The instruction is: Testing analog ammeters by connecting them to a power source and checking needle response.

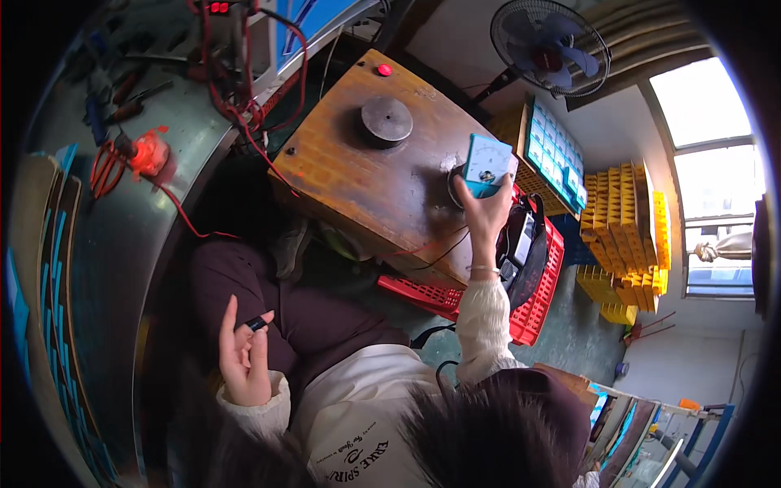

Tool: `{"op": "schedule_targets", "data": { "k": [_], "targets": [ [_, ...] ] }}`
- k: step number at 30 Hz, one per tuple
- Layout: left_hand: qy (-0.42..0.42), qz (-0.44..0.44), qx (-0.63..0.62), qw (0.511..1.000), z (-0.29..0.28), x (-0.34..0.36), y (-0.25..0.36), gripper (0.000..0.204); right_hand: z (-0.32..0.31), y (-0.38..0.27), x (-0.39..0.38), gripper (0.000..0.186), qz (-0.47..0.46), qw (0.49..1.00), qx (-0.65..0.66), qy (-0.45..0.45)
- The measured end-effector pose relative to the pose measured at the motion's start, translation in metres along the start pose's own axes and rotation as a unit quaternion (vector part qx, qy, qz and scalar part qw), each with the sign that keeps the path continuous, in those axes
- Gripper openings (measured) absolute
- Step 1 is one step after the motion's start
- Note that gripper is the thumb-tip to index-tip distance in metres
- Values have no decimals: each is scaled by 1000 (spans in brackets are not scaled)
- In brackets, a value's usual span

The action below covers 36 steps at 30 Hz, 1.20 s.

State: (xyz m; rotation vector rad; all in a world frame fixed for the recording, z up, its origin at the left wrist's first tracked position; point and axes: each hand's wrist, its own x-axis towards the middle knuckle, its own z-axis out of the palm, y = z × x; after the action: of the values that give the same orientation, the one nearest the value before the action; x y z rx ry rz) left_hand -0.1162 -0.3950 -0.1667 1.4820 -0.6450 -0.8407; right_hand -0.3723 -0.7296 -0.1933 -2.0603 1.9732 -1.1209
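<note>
My right hand (486,213) grips an analog panel meter (490,156) with a teal case and a pale dial face. It holds the meter at the right side of a worn wooden box (350,146), over a dark round piece partly hidden behind it. A round grey metal disc (386,120) stands on the box top, left of the meter. Near the far corner a red indicator lamp (385,71) glows. My left hand (246,358) is raised above my lap, its index finger stretched up. Between its fingers sits a small black cylinder (259,322), whose exact kind I cannot make out.
A red plastic crate (537,301) holding a black bag stands right of the box. Stacked yellow trays (622,220) and a box of teal-edged meters (553,146) lie beyond. A fan (549,49) stands behind. Red leads (244,122) hang by the metal bench (183,106) at left.
</note>
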Motion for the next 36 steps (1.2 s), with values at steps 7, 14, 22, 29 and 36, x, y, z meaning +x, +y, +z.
{"op": "schedule_targets", "data": {
  "k": [7, 14, 22, 29, 36],
  "targets": [
    [-9, -6, 39, 999, 40, 13, 11, 51, 11, 59, 37, 103, -30, 998, -8, 54],
    [-57, -70, -9, 996, 68, 3, 0, 54, 13, 65, 39, 102, -21, 998, -8, 63],
    [-40, -66, 27, 997, 64, 2, -1, 52, 12, 68, 38, 102, -23, 998, -8, 64],
    [-33, -63, 23, 997, 60, -3, -4, 51, 10, 66, 37, 102, -34, 998, 12, 50],
    [-66, -74, 21, 995, 62, -3, -10, 50, 0, 67, 41, 101, -54, 999, 6, -1]
  ]
}}
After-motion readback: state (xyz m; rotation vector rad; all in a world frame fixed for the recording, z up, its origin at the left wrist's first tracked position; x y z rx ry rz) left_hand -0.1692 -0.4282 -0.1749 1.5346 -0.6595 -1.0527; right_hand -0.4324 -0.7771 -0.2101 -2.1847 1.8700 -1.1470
